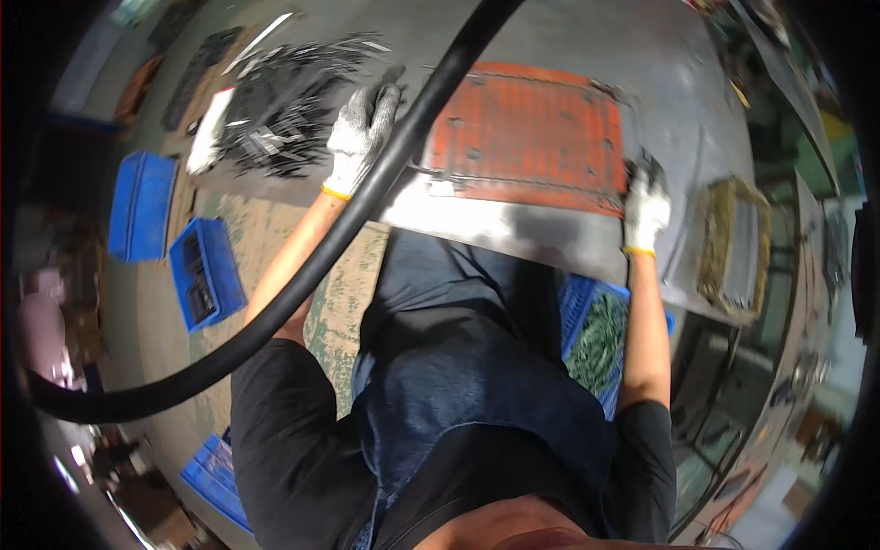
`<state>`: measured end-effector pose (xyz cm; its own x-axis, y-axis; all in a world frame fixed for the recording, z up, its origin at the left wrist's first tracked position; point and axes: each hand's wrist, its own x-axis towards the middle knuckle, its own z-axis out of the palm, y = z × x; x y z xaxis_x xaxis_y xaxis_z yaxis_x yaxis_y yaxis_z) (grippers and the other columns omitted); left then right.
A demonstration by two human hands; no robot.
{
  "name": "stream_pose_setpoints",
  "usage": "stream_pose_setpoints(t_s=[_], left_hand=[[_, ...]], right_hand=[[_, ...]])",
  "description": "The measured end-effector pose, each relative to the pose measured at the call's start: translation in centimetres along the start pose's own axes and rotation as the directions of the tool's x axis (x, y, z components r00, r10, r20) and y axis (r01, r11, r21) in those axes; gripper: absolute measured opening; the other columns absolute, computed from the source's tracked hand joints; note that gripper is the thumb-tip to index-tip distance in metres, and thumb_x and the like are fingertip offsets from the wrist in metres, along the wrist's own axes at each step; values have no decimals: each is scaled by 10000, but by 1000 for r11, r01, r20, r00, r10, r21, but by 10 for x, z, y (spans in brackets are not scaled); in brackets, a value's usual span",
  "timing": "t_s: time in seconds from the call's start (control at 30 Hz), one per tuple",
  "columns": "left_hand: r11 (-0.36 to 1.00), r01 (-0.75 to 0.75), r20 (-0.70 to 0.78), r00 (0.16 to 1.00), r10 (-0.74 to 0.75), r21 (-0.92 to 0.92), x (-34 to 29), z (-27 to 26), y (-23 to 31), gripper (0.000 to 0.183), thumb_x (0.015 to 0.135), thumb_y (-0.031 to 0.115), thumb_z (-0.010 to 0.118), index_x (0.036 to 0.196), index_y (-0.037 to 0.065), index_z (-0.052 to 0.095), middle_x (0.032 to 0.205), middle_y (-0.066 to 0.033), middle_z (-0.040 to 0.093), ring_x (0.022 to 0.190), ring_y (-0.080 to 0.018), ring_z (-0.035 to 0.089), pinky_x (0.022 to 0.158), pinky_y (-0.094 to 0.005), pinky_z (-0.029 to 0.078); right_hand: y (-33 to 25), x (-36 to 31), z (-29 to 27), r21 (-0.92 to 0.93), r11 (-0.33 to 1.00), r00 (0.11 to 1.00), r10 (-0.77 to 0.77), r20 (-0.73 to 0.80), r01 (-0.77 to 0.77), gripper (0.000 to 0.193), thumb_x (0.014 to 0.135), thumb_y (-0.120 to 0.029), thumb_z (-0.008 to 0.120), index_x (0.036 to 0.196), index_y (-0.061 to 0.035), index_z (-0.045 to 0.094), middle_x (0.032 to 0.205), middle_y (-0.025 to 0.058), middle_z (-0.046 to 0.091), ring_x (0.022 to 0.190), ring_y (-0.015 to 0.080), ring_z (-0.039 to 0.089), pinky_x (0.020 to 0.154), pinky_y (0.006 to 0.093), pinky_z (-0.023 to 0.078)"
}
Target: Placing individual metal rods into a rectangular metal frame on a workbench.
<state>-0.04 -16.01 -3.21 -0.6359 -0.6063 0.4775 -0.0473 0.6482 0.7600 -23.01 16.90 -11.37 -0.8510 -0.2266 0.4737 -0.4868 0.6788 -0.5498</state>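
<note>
Heap of dark metal strips (289, 101) at far left of desk (660, 82), then gloved left hand (360, 137) flat beside it, fingers spread, orange perforated plate (527, 137) at centre, gloved right hand (645, 203) gripping its right corner.

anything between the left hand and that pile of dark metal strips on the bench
Nothing visible. The gloved left hand rests on the grey bench top right beside the pile of dark metal strips, with only bare surface between them. The thick black hose passes on the hand's other side, toward the orange grid plate, not toward the pile.
</note>
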Motion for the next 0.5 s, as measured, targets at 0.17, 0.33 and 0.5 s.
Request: stream_pose_setpoints(t_s=[0.17, 0.33, 0.5], left_hand=[[907, 53, -253, 966, 61, 419, 10, -107, -19, 335, 897, 365, 624, 1046, 70, 680, 816, -100, 693, 718, -167, 659, 683, -290, 505], [842, 357, -297, 922, -248, 404, 79, -172, -32, 497, 891, 546, 530, 990, 89, 695, 728, -101, 681, 667, -206, 643, 662, -329, 489], [522, 28, 89, 976, -197, 852, 97, -136, -69, 462, 905, 449, 490, 953, 34, 687, 956, -209, 674, 851, -349, 668, 790, -440, 514]], right_hand=[[-25, 0, -12, 301, 916, 961, 223, 162, -263, 357, 956, -265, 500, 1179, 1, 580, 922, 87, 710, 688, 142, 639, 554, 279, 498], [-11, -2, -6, 240, 935, 960, 228, 162, -262, 372, 950, -343, 511, 1147, -42, 606, 875, 96, 698, 638, 163, 620, 573, 326, 470], [-10, -1, -4, 191, 954, 971, 210, 116, -229, 359, 954, -323, 511, 1144, -32, 604, 900, 83, 706, 634, 140, 605, 571, 297, 466]])
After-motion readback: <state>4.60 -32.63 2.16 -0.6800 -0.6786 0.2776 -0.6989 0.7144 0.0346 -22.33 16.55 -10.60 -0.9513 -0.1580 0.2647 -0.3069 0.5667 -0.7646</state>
